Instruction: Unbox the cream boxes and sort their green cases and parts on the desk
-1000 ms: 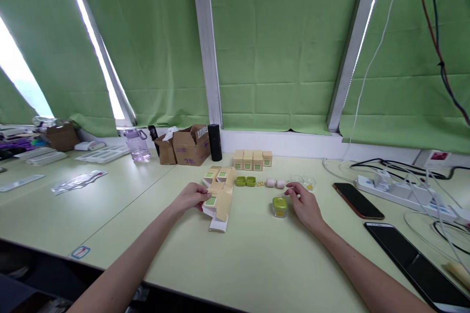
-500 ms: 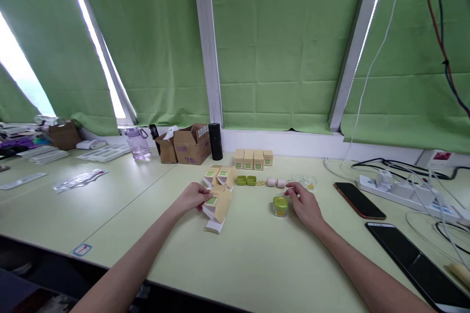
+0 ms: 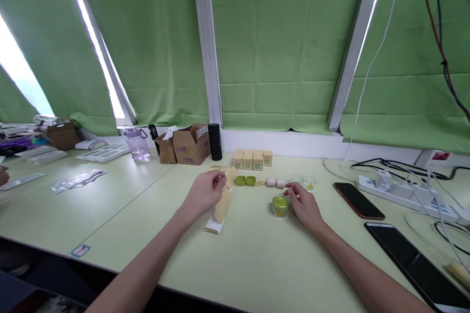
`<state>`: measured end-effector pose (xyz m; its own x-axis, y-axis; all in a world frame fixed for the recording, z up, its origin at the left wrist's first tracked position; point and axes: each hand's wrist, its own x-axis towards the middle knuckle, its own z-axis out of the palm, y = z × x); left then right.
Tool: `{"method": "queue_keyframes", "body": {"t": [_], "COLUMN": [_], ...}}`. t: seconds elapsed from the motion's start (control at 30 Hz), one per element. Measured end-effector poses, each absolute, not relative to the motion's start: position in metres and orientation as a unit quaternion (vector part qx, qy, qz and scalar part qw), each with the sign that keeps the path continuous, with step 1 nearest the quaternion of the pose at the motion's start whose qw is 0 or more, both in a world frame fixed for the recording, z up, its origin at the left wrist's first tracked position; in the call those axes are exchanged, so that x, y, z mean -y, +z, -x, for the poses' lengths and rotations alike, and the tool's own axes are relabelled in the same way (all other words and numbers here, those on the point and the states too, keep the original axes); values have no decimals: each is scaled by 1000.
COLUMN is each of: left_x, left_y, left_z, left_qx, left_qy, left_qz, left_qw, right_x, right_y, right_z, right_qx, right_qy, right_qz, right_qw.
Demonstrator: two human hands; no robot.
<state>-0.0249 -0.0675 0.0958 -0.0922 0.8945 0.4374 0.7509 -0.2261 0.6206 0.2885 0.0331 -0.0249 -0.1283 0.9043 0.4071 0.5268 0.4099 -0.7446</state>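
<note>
My left hand [image 3: 205,190] hovers over the cardboard box blanks, its fingers curled in and nothing visible in them. It partly hides an unfolded tan box [image 3: 222,205] with a white inner flap, and two more opened boxes [image 3: 230,173] behind. My right hand [image 3: 301,204] rests on the table, fingers loosely bent and apart, holding nothing. Just left of it stands a small clear square jar with a green lid [image 3: 279,207]. Beyond its fingertips lie two pale pink cylinders [image 3: 275,183] and clear round-looking containers [image 3: 303,182]. Two green lids [image 3: 246,181] and small yellow pieces [image 3: 260,183] lie further left.
Several closed tan boxes [image 3: 253,159] stand in a row at the back. Behind left are a brown carton [image 3: 191,145], a black cylinder [image 3: 215,142] and a purple bottle [image 3: 137,144]. Phones [image 3: 359,200], a power strip [image 3: 407,195] and cables lie right. Another person's hand [image 3: 3,176] shows far left.
My left hand has let go of the front unfolded box and moved up and right over the boxes. My right hand has stayed put. Another person's hand has appeared at the far left.
</note>
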Motion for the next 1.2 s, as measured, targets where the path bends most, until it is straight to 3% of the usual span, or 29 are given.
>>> {"method": "queue_keyframes", "body": {"t": [0.2,0.53,0.97,1.2], "left_x": [56,37,25,26], "left_y": [59,31,-3,4], "left_z": [-45,-94,-88,-86], "left_qx": [-518,-534,-505,-495], "left_qy": [403,278,411,462], "left_qz": [-740,-759,-709,-674], "left_qw": [148,247,270,295], "right_x": [-35,-37,-32,-20], "right_y": [-27,-33,-25,-17], "right_z": [-291,-291,-292,-281], "right_qx": [730,754,737,721], "right_qy": [254,276,373,443], "right_qz": [473,443,363,314], "right_qw": [424,399,431,431]}}
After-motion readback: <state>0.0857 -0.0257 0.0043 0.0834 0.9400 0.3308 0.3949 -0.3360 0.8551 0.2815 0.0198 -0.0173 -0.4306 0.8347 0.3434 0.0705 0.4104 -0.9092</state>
